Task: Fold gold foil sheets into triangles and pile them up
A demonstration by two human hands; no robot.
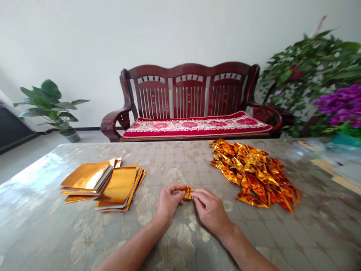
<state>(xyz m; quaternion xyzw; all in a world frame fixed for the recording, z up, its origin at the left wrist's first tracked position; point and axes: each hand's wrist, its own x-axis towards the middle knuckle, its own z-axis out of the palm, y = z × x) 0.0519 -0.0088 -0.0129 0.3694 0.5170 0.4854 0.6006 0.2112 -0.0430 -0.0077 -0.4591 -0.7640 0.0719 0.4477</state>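
Gold foil piece (188,192), small and creased, pinched from both sides just above the table (175,158), near the front edge and about midway across. Closed on its left end: fingers (176,187) of the left hand (168,203), thumb and forefinger curled tight. Closed on its right end: fingers (199,194) of the right hand (210,210), likewise bent inward, knuckles up. Both forearms bare, reaching in from the near edge, wrists low over the patterned top.

Left of the hands, near but apart: two overlapping stacks of flat gold sheets (104,182), loosely squared, lying on the table. Right of the hands and a little farther off: a heap of folded gold pieces (256,173), pointed and shiny, spread in a band from the far middle toward the near right. At the far right edge, blurred flat things, hard to tell apart.

Beyond the table: a dark red wooden bench (191,96) with a red patterned cushion (194,126), set against a pale wall. Far left on the floor, a potted plant (50,103) with broad green leaves. Far right, a leafy bush (310,71) and purple flowers (342,103).
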